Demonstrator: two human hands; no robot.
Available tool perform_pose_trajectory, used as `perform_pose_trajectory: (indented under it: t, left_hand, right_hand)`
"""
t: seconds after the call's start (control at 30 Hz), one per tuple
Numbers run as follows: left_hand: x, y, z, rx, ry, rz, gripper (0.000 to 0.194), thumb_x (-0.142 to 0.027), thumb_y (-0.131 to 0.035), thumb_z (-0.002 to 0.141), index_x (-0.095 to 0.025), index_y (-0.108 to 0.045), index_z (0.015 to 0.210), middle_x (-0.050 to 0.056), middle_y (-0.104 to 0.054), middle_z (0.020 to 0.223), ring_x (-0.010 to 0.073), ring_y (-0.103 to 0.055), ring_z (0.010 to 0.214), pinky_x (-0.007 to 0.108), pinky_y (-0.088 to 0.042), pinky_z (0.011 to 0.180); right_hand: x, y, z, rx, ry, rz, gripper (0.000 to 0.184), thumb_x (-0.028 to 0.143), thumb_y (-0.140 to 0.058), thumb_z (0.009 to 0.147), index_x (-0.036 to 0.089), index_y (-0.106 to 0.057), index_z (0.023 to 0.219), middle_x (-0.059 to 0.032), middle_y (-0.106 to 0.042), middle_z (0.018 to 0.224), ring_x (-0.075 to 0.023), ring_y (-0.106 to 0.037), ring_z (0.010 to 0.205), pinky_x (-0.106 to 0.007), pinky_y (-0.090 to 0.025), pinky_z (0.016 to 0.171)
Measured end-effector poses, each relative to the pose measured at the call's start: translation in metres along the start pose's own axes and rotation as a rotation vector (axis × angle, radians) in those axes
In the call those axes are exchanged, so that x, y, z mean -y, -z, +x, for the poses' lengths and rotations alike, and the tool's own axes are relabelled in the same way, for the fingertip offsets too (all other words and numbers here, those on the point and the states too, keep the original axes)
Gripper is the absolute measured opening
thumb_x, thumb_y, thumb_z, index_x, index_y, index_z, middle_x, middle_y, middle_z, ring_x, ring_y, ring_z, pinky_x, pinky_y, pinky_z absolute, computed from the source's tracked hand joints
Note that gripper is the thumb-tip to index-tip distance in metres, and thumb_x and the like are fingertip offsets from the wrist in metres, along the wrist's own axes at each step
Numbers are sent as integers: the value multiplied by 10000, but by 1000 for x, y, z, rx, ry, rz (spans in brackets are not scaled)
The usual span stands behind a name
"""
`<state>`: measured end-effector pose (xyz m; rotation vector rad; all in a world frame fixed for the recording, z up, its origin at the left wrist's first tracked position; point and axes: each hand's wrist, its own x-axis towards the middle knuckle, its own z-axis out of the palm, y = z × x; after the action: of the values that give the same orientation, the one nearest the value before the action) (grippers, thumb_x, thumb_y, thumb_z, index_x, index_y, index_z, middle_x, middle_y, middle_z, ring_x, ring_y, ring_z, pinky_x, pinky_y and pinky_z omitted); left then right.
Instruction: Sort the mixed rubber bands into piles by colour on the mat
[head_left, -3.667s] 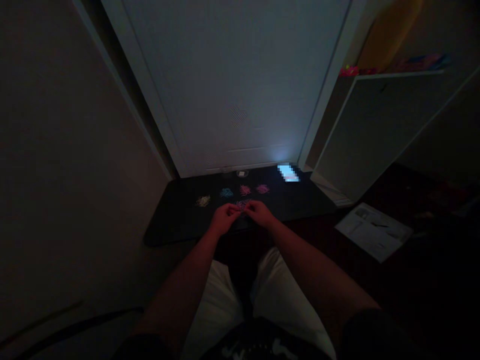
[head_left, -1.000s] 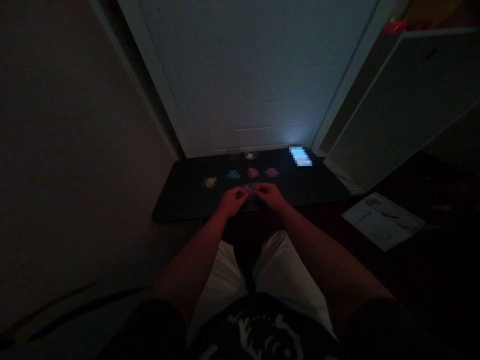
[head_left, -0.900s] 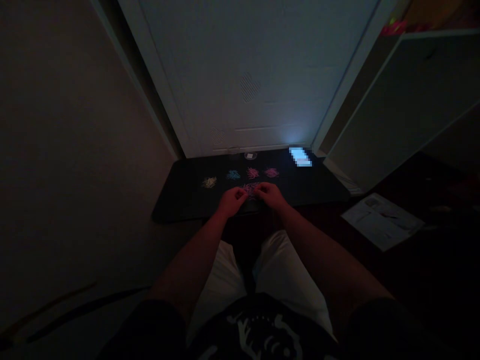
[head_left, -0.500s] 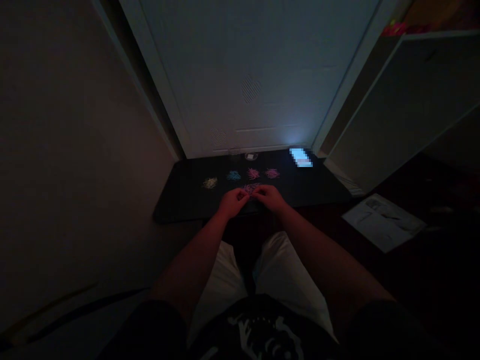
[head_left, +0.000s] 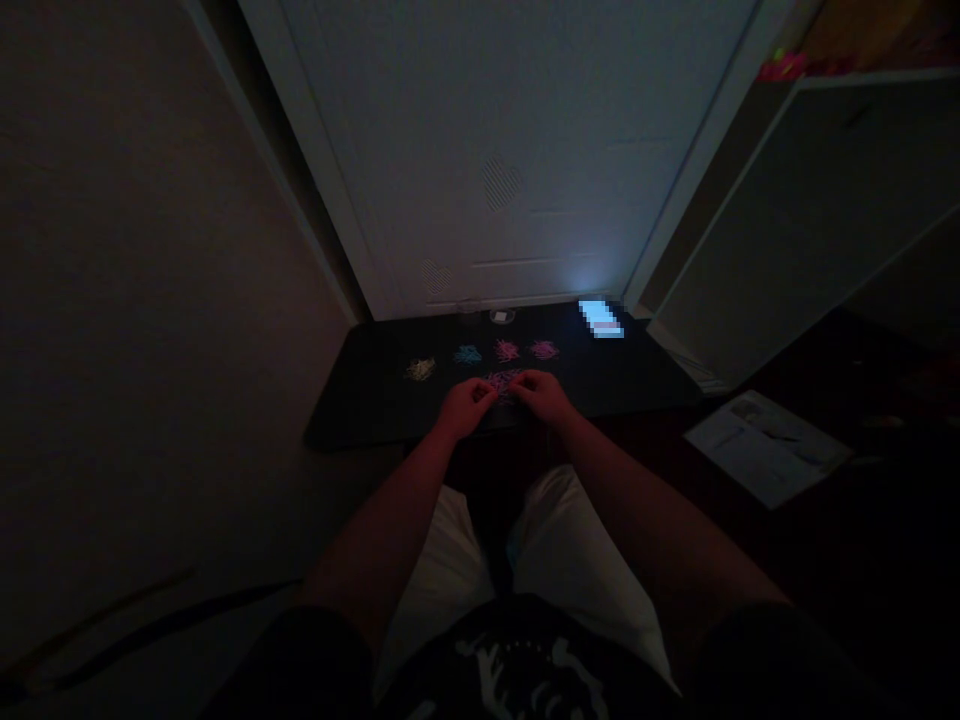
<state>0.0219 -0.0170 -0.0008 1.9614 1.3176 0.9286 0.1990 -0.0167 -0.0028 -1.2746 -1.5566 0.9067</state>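
Note:
A purple pile of small thin pieces (head_left: 504, 383) lies near the front of a dark table (head_left: 360, 400), between my two hands. My left hand (head_left: 469, 403) is at the pile's left side, fingers pinched together. On the right side my right hand (head_left: 541, 393) also has its fingertips pinched at the pile. Whatever is between the fingers is too small and dark to make out. Behind the hands is a row of similar piles: a pale yellow pile (head_left: 421, 369), a blue pile (head_left: 468, 354), a pink pile (head_left: 506, 350) and a pinkish-purple pile (head_left: 544, 349).
A lit phone-like screen (head_left: 600, 317) stands at the table's back right. Along the back edge are a small round clear dish (head_left: 502, 317) and a faint clear container (head_left: 469, 310). A white panel (head_left: 510, 120) rises behind. A printed sheet (head_left: 769, 448) lies at the lower right.
My hands have drawn slightly apart at the purple pile, showing more of it between them. The view has shifted a little; the other piles look unchanged.

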Motion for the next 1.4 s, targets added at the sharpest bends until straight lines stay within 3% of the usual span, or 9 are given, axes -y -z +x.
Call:
perform_pose_trajectory:
  t: [0.33, 0.57, 0.73, 0.97, 1.2, 1.3, 1.4]
  left_hand:
    - [0, 1, 0, -1, 18, -54, 200, -348, -563, 748, -159, -617, 786, 19, -639, 747, 121, -554, 662, 240, -430, 620]
    - [5, 3, 1, -96, 57, -92, 180, -326, -562, 746, -155, -606, 780, 14, -623, 723, 121, -551, 666, 237, -428, 621]
    - [2, 3, 0, -77, 54, -114, 182, -334, -560, 749, -160, -602, 777, 5, -611, 698, 116, -543, 640, 234, -423, 608]
    - [5, 1, 3, -61, 74, -169, 192, -343, -567, 749, -158, -598, 791, 8, -611, 711, 111, -536, 641, 225, -421, 600]
    - [7, 4, 9, -265, 128, -264, 144, -275, -545, 766, -149, -576, 827, 18, -605, 756, 110, -548, 686, 223, -441, 650]
    - [10, 4, 11, -343, 135, -315, 124, -241, -540, 768, -148, -567, 846, 27, -610, 803, 115, -560, 732, 229, -447, 687]
    - [15, 1, 13, -378, 110, -345, 108, -216, -534, 770, -151, -565, 851, 33, -614, 824, 122, -573, 765, 245, -450, 722]
  right_hand:
    - [-1, 2, -1, -15, -8, 41, 208, 362, -587, 656, 154, -579, 648, 17, -548, 564, -95, -467, 511, -221, -369, 508]
    - [-11, 10, 2, -234, -62, 93, 241, 397, -588, 660, 157, -600, 684, 3, -561, 563, -121, -498, 527, -239, -389, 520]
    - [-19, 27, 14, -388, 4, -186, 225, 350, -573, 701, 151, -669, 743, -67, -645, 737, -181, -570, 680, -304, -433, 660]
    - [-30, 41, 37, -513, -72, -536, 246, 321, -560, 741, 161, -705, 860, -112, -644, 834, -210, -579, 758, -344, -427, 738]
    - [-25, 40, 35, -485, -74, -535, 345, 324, -460, 821, 140, -613, 1069, -139, -627, 986, -237, -570, 878, -371, -406, 803]
    - [-20, 40, 27, -484, -70, -493, 343, 307, -452, 823, 128, -567, 1092, -116, -632, 879, -211, -568, 782, -347, -418, 746]
    - [-14, 33, 16, -273, 4, -494, 254, 307, -492, 794, 156, -620, 954, -62, -625, 751, -170, -548, 664, -293, -413, 653]
